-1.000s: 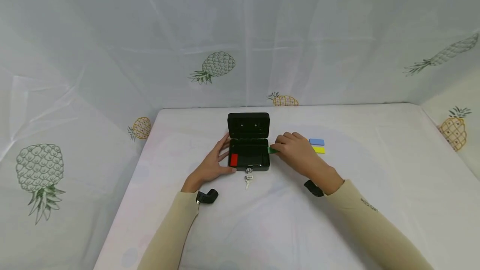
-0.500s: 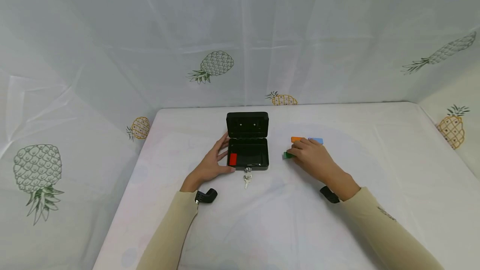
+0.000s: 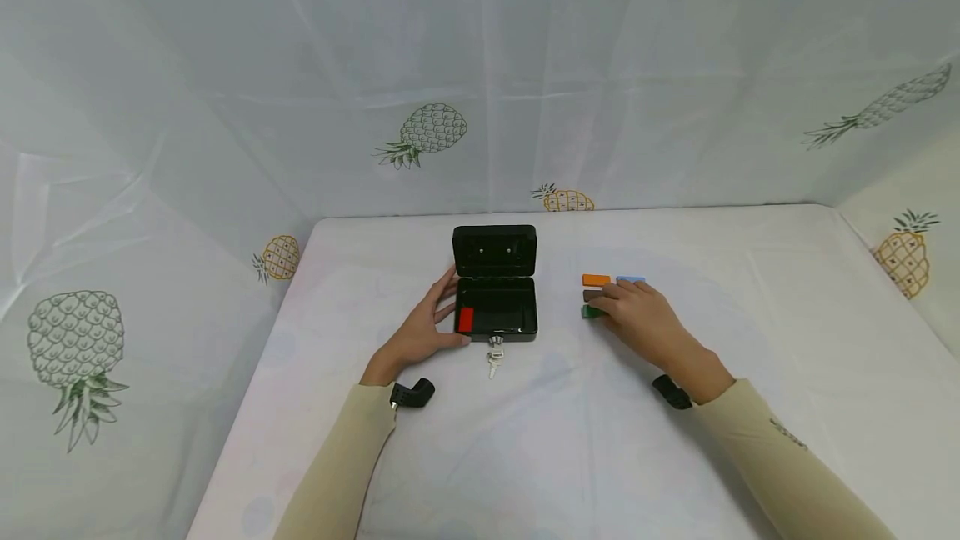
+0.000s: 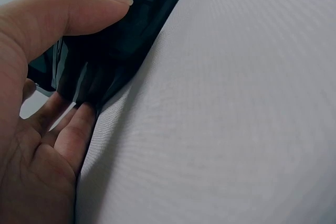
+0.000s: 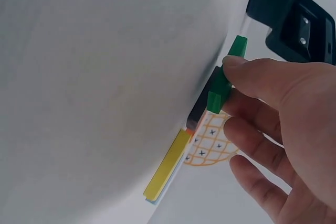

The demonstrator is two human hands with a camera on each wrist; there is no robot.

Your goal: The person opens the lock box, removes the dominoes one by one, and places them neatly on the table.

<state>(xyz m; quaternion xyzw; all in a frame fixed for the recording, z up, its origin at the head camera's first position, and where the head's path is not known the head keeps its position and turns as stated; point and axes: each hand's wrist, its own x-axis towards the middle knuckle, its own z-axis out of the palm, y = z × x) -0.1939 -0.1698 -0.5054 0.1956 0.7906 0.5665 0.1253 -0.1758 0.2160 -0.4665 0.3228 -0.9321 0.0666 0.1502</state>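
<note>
A small black cash box (image 3: 510, 298) stands on the table, its lid (image 3: 495, 252) raised at the back. A red block (image 3: 467, 320) lies in its front left corner. My left hand (image 3: 418, 330) rests against the box's left side, thumb at the front corner and fingers spread along the wall. To the right of the box, my right hand (image 3: 643, 322) pinches a green block (image 5: 227, 74) between thumb and fingers. In the right wrist view the green block is tilted beside a dark brown block (image 5: 203, 100). Nearby is a yellow block (image 5: 168, 166), hidden under the hand in the head view.
An orange block (image 3: 596, 280) lies behind the brown one, with a blue block (image 3: 632, 279) to its right, partly covered by the hand. Keys (image 3: 493, 357) hang from the lock at the box's front. A white cloth with printed pineapples (image 3: 433, 128) hangs behind the table.
My right hand has carried the green block away from the box's right edge, rightward to the other blocks. My left hand and the box have stayed in place.
</note>
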